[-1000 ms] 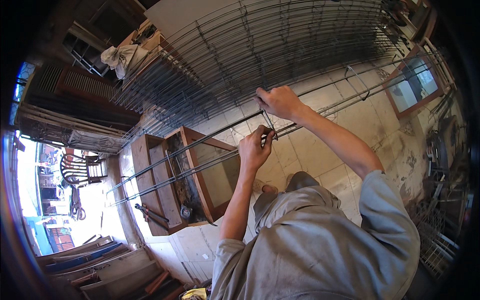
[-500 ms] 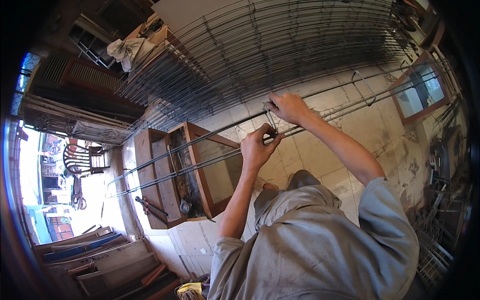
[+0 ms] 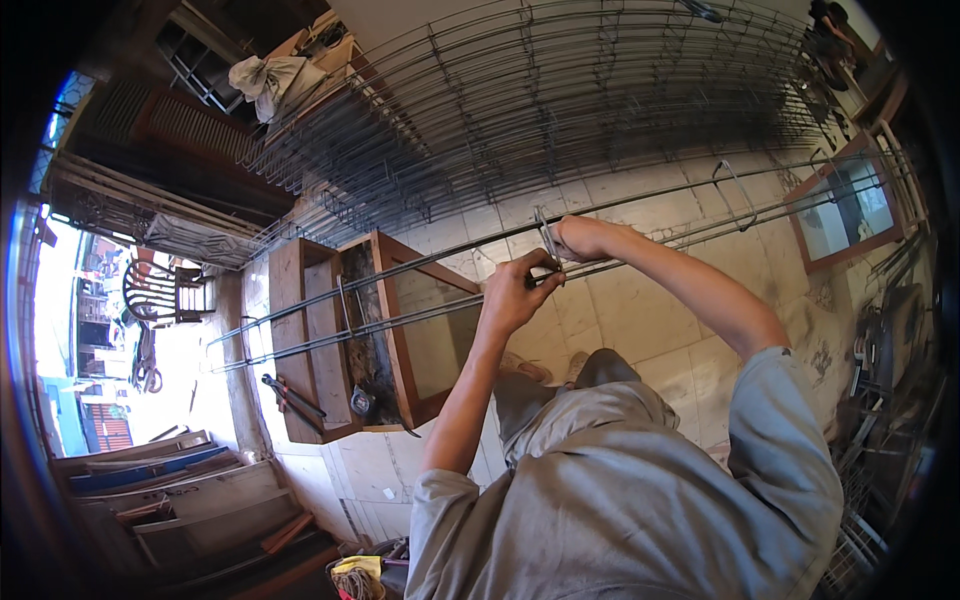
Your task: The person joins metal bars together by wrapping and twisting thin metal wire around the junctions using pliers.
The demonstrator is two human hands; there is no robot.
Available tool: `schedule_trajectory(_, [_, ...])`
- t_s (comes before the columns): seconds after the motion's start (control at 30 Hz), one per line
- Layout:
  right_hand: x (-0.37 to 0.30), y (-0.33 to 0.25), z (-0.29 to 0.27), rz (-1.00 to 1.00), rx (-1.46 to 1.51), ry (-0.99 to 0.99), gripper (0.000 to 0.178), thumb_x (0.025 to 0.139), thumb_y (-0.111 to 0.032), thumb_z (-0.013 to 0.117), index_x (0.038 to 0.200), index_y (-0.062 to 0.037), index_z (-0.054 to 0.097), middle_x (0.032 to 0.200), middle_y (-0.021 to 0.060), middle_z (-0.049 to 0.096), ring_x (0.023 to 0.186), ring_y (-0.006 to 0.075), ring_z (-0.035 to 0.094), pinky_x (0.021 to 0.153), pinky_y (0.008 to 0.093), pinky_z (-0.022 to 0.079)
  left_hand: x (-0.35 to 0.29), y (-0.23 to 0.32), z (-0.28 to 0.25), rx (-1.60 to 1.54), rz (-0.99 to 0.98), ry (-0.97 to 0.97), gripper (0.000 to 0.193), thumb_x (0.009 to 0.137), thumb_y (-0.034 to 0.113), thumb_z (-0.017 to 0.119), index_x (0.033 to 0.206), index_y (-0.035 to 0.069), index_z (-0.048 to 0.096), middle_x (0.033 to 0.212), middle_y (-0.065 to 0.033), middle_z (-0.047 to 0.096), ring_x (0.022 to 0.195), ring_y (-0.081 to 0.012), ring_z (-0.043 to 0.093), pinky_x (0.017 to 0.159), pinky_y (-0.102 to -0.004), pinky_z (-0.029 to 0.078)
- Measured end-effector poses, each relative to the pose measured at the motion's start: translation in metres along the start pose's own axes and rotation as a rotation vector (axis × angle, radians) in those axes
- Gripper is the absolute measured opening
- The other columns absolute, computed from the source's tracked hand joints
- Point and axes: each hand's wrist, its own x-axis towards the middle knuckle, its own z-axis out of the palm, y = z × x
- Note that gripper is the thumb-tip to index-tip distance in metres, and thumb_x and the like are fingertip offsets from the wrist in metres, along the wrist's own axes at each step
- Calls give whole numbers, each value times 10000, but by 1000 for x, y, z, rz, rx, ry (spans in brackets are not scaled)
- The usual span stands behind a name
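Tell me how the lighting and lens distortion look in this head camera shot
Head view: heavy fisheye bend curves the long steel rods and leaves black corners; the doorway area at far left is blown out white; both hands, left hand and right hand, are evenly lit and fairly sharp.

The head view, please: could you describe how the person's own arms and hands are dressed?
Both forearms are bare, and the left hand and right hand wear no gloves. A loose grey short-sleeved shirt covers the upper arms, its sleeves ending near the elbows. No watch or rings can be made out.
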Motion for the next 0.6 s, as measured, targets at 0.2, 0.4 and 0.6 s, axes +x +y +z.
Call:
schedule_trajectory(0.2, [3,-2,2,4,-59,35,127,856,-123,547,880,-16,609,864,173,676,754,342,618,660,413,483,8,6,-6,-28,-159,-130,239,821,213,753,961,25,707,851,-62,727,532,-110,537,576,-293,459])
schedule_trajectory(0.4, [-44,-17,2,46,-8,671,131,918,-142,559,986,-32,583,841,189,646,824,388,632,717,473,492,13,5,-12,-63,-114,-196,222,839,204,738,930,6,692,852,-65,720,674,-106,583,620,-277,455])
schedule_trajectory(0.6, [-95,-71,135,147,601,1288,136,907,-36,590,1036,-10,624,974,156,666,633,244,628,567,321,484,13,2,-8,-71,-147,-202,234,843,202,731,936,-7,685,886,-95,723,720,-118,593,659,-297,463])
